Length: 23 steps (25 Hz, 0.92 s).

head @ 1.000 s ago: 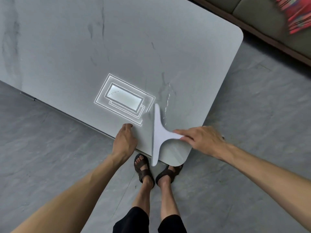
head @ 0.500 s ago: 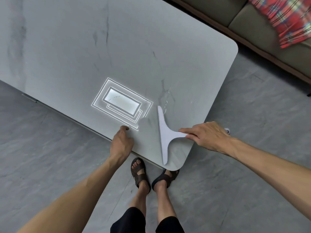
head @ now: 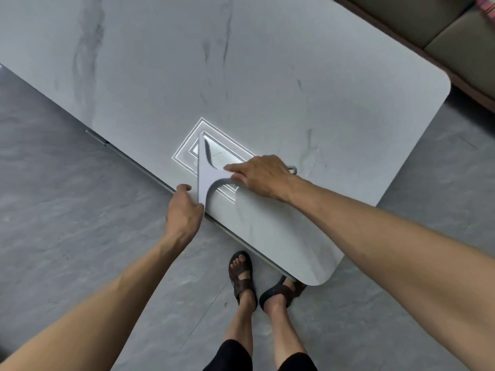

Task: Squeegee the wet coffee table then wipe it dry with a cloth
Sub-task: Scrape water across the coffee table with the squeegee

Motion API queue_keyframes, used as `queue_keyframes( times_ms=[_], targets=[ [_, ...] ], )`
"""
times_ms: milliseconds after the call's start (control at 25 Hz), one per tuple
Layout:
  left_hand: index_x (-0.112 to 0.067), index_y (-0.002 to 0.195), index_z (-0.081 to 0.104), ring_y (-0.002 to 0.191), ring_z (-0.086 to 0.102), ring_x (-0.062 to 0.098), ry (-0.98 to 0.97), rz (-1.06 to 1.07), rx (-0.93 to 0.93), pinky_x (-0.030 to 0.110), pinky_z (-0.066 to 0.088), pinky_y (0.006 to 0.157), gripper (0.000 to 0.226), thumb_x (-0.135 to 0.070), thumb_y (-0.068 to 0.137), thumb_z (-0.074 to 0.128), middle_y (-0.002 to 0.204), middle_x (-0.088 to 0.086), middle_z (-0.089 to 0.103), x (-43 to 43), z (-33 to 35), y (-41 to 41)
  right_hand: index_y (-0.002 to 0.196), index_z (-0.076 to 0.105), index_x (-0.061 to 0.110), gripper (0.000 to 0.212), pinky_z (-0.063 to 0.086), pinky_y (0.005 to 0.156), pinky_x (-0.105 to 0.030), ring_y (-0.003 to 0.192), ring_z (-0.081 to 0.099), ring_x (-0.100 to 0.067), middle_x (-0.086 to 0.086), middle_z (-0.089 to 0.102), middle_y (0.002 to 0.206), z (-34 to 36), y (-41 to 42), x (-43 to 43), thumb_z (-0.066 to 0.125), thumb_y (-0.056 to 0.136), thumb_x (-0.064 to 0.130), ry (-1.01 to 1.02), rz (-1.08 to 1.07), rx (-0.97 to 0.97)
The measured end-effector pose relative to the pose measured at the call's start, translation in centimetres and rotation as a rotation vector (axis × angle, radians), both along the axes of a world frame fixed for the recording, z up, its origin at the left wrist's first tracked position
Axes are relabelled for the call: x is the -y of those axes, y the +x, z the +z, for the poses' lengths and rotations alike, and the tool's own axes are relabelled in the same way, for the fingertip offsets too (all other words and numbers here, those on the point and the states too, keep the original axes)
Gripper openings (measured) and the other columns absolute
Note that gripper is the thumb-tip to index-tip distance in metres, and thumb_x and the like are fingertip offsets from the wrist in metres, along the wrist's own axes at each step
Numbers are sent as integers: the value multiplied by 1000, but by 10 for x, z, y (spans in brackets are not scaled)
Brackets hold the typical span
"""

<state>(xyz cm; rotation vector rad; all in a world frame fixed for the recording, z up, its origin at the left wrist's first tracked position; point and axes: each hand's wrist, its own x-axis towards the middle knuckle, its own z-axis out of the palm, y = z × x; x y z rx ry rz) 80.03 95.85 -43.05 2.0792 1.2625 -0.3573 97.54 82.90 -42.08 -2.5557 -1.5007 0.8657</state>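
A pale marble coffee table (head: 267, 62) fills the upper view, with a bright ceiling-light reflection near its front edge. A white squeegee (head: 205, 175) lies blade-down across that reflection, its blade running from the reflection toward the table's near edge. My right hand (head: 263, 175) grips the squeegee's handle, whose loop end sticks out behind the hand. My left hand (head: 183, 210) rests curled on the table's front edge, touching the blade's near end. A faint wet patch (head: 312, 153) glistens to the right of my right hand. No cloth is in view.
A sofa (head: 428, 28) stands beyond the table's far right corner, with a red plaid fabric (head: 488, 6) at the top right. Grey tile floor (head: 67, 196) surrounds the table. My sandalled feet (head: 257, 279) stand just in front of the near corner.
My right hand has drawn the squeegee leftward along the table, from near the right corner onto the light reflection. My left hand stays on the front edge, now against the blade.
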Motion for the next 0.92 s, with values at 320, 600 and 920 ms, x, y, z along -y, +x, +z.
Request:
queue_keyframes(
  times_ms=[320, 600, 920],
  targets=[
    [-10, 137, 40, 121, 51, 30, -141, -236, 74, 32, 41, 92, 59, -7, 79, 52, 136, 12, 49, 80, 7, 23, 134, 44, 49, 38, 45, 70, -37, 91, 63, -34, -5, 70, 110, 17, 78, 153, 28, 99, 47, -62, -485, 112],
    [-8, 139, 37, 121, 50, 30, -273, -310, -27, 32, 41, 91, 60, -12, 81, 52, 140, 12, 46, 160, -8, 45, 125, 52, 33, 35, 41, 60, -35, 84, 59, -40, -8, 67, 87, 49, 80, 250, 30, 100, 39, -64, -592, 8],
    [-9, 133, 43, 115, 55, 33, -98, -86, -48, 32, 44, 85, 53, -8, 80, 49, 134, 13, 53, 244, -1, 30, 118, 42, 17, 28, 37, 52, -30, 71, 57, -29, -16, 56, 103, 51, 157, 241, 25, 98, 25, 0, -859, -207]
  ],
)
